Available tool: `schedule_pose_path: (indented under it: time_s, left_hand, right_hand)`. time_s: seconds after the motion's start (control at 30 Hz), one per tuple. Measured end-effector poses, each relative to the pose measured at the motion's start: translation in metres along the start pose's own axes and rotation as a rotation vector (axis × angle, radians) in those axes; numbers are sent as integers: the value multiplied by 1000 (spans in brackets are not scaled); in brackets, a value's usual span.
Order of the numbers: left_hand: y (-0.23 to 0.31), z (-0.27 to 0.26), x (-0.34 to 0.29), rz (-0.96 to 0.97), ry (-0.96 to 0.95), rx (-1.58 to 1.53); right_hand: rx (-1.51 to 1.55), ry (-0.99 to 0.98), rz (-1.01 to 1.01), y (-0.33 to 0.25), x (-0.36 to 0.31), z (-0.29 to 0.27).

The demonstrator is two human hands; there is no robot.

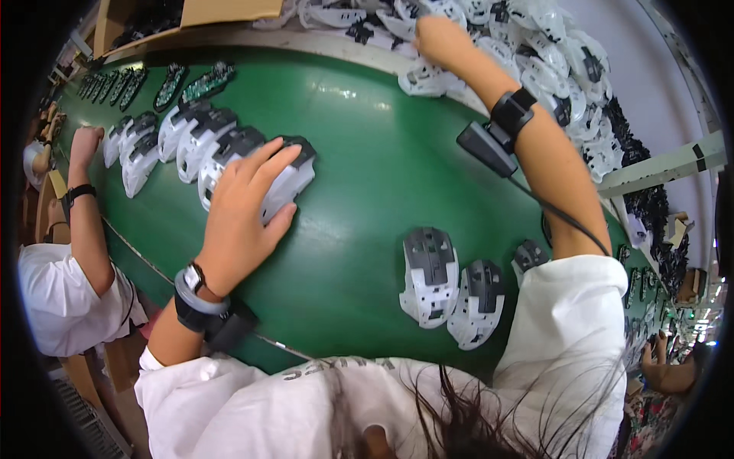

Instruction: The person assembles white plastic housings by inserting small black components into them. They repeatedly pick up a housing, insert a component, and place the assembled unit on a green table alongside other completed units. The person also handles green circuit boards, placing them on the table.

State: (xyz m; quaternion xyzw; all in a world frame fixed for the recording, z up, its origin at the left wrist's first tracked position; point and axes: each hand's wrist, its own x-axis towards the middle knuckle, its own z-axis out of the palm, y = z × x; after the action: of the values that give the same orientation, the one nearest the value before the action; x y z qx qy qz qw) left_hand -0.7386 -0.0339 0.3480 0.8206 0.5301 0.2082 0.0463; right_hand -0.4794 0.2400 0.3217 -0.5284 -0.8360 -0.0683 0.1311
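Note:
My left hand (246, 187) lies over the right end of a row of mouse shells, fingers stretched and thumb apart. Beneath it is a white-and-grey mouse shell (295, 177), touched by the fingers. Further left in the row stand several more mouse shells (197, 145) of the same kind. Across the table my right hand (443, 42) reaches to the edge of a pile of white plastic shells (527, 38). Its fingers are curled in, and whatever they hold is hidden. Just below that hand lies one white shell (422, 81).
Two finished-looking mouse shells (430, 275) lie before me, with another (529, 256) by my right sleeve. Green circuit boards (206, 83) line the far left, near a cardboard box (229, 11). A metal bar (661, 164) juts in at right. Co-workers sit at both sides.

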Motion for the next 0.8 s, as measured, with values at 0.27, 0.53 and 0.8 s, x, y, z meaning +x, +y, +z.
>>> schedule_pose_path:
  time_s: [0.27,0.53,0.8]
  left_hand:
    - [35,-21,8,-616,-74,-1827]
    - [1,-25,-10,-571,-214,-817]
    - [64,-13,11,208,43,-198]
  right_hand:
    - [52,-196,-52,-10,29,7]
    - [781,163,23,-31,-61,-63]
    - [681,-134,-505,-45,-202,-68]
